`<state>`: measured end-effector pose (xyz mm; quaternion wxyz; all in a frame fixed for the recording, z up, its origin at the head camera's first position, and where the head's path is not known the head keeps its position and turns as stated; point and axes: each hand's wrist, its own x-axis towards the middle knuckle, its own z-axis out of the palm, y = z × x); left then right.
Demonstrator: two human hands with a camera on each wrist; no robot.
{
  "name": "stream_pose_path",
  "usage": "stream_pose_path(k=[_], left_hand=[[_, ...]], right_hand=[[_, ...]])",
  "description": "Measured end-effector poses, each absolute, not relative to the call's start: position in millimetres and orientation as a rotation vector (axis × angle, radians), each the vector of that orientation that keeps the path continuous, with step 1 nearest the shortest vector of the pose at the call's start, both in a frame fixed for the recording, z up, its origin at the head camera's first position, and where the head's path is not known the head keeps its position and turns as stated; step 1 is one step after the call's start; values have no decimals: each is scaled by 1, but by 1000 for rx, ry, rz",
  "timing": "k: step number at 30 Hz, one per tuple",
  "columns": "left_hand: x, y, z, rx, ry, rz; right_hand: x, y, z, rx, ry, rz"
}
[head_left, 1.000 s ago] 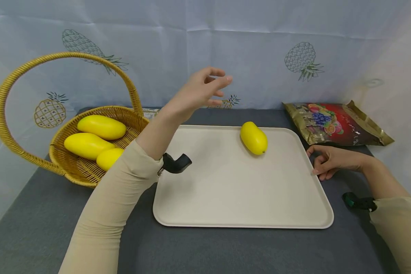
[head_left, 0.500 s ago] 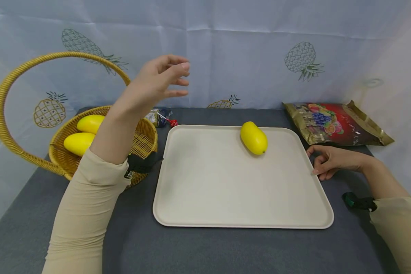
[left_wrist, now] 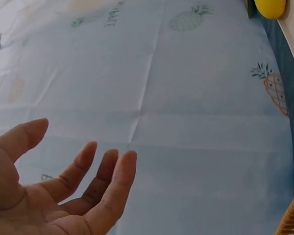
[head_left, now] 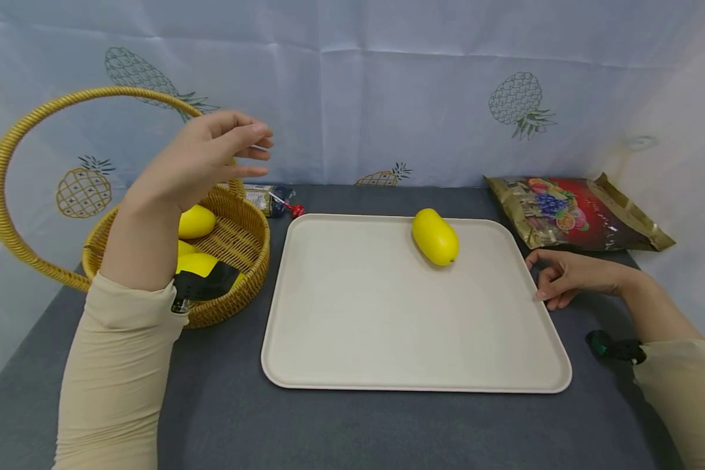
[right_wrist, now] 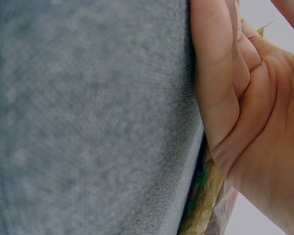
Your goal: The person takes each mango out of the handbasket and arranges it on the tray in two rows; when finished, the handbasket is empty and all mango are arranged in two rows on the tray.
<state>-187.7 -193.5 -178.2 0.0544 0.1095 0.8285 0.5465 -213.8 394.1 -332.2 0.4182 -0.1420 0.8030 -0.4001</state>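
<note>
My left hand (head_left: 196,156) hangs over the wicker basket (head_left: 252,267) at the left. Its fingers are loosely bent and hold nothing, as the left wrist view also shows. Inside the basket lie several yellow mangoes (head_left: 196,222), partly hidden by my left forearm. One more yellow mango (head_left: 435,237) rests near the back rim of the beige tray (head_left: 411,333). At the tray's right rim sits my right hand (head_left: 576,274), its thumb and curled fingers gripping the edge. In the right wrist view the curled fingers lie against the grey tabletop; the tray is out of sight there.
A gold and red fruit-print bag (head_left: 576,212) lies behind my right hand. Beside the basket at the back are a dark wrapped packet (head_left: 270,200) and a red lollipop (head_left: 296,210). The basket's tall handle (head_left: 2,170) arches upward. A pineapple-print cloth (head_left: 423,98) hangs behind.
My left hand has moved left from above the tray to over the basket, and has dipped a little in the last half second. The right hand, the tray and its mango have stayed put.
</note>
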Motion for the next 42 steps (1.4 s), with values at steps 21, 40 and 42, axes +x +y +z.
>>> stream_pose_path(k=[21, 40, 42], left_hand=[[-218, -278, -222, -242, 2248, 1947], [-211, -292, -234, -721, 2527, 1612], [-210, -291, -234, -751, 2552, 1576]], right_hand=[[-215, 395, -334, -372, 2014, -1000], [-215, 396, -333, -373, 2011, -1007], [-215, 396, -333, -370, 2007, -1008]])
